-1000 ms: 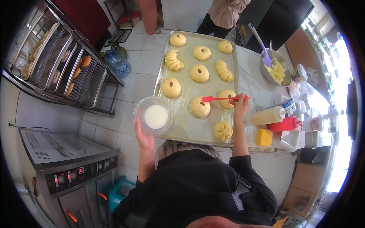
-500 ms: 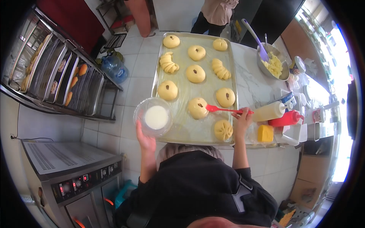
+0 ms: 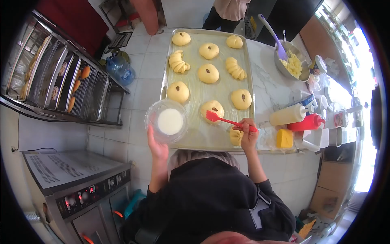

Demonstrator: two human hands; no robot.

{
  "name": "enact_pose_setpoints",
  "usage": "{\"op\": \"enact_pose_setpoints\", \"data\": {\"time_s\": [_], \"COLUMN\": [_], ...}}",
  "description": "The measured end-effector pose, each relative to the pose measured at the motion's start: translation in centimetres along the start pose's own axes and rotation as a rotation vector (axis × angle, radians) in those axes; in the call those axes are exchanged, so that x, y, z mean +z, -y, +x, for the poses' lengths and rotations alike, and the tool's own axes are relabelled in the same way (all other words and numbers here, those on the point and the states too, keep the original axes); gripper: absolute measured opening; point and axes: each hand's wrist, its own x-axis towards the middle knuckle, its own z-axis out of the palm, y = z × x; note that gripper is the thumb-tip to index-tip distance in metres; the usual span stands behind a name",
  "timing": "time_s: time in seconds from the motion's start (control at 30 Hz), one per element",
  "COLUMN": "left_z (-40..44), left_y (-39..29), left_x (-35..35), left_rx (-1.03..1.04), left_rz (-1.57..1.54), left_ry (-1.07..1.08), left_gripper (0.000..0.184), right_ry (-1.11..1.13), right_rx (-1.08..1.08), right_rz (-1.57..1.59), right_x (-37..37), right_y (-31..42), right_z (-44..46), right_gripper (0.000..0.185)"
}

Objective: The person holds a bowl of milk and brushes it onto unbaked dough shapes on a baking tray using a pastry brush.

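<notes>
My left hand (image 3: 157, 146) grips a clear bowl (image 3: 181, 131) of white liquid (image 3: 170, 121) by its near left side, over the tray's near left corner. In my right hand (image 3: 248, 136) is a red pastry brush (image 3: 231, 122), held by its handle. The brush head lies against the left part of a round dough bun (image 3: 215, 109) with a dark filling spot on top. My right hand partly covers a scored bun (image 3: 235, 137) at the near right. Several more buns, such as one round bun (image 3: 241, 99), and a ridged crescent roll (image 3: 178, 63) sit on the metal baking tray (image 3: 195, 140).
Right of the tray are a cream squeeze bottle (image 3: 286, 115), a red squeeze bottle (image 3: 305, 123), a yellow block (image 3: 284, 138) and a metal bowl (image 3: 304, 75) with a purple spatula (image 3: 280, 51). A tray rack (image 3: 61, 81) and an oven (image 3: 81, 179) stand left. Another person (image 3: 227, 14) stands beyond the tray.
My right hand has shifted left and slightly nearer to me, moving the brush head from the bun's right side to its left part. The bowl has moved slightly right.
</notes>
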Motion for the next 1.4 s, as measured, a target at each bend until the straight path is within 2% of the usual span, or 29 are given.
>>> {"op": "enact_pose_setpoints", "data": {"time_s": [0.17,0.27,0.3,0.4,0.5,0.6,0.7,0.8,0.9,1.0,1.1,1.2,1.33,1.4], "left_z": [-0.2,-0.2,-0.3,-0.9,-1.0,-1.3,-1.6,-2.2,-2.2,-2.4,-2.8,-3.2,-3.4,-3.4], "left_y": [-0.2,-0.2,-0.3,-0.5,-0.7,-0.1,0.0,0.1,0.4,0.3,0.2,0.4,-0.5,-0.5], "left_x": [-0.4,-1.0,-1.0,-0.7,-1.0,-1.9,-2.3,-1.9,-2.2,-2.4,-3.1,-4.2,-5.1,-6.5], "left_rx": [0.031,0.041,0.045,0.052,0.072,0.083,0.108,0.121,0.154,0.181,0.191,0.191,0.263,0.298], "left_rz": [0.009,0.039,0.042,0.048,0.031,-0.004,0.021,0.051,0.049,0.013,-0.014,-0.049,-0.024,-0.015], "left_ry": [-0.02,-0.039,-0.046,-0.06,-0.053,-0.054,-0.05,-0.065,-0.05,-0.033,-0.07,-0.155,-0.293,-0.348], "left_gripper": [0.052,0.052,0.053,0.053,0.052,0.051,0.051,0.051,0.052,0.051,0.051,0.05,0.05,0.05], "right_ry": [-0.055,-0.137,-0.12,0.02,0.066,0.109,-0.002,-0.128,0.084,0.319,0.407,0.24,0.09,0.059], "right_rx": [-0.025,-0.046,0.0,-0.03,0.018,-0.051,-0.065,-0.046,-0.006,-0.071,-0.006,0.171,0.147,0.201], "right_rz": [-0.03,0.05,0.164,-0.009,-0.037,-0.17,-0.071,0.291,0.443,0.223,0.215,0.437,0.495,0.464], "right_x": [-2.8,-0.7,0.5,3.0,2.3,-0.2,0.1,4.9,8.9,11.6,12.8,12.8,11.6,11.3], "right_y": [0.8,2.9,2.7,1.5,1.9,2.9,4.6,9.7,11.4,10.9,9.8,10.6,8.3,6.4], "right_z": [0.0,0.9,0.9,0.6,0.1,1.0,3.3,4.9,4.8,4.1,4.0,5.3,6.7,6.4], "right_gripper": [0.023,0.024,0.021,0.015,0.012,0.015,0.022,0.023,0.025,0.028,0.029,0.027,0.03,0.031]}}
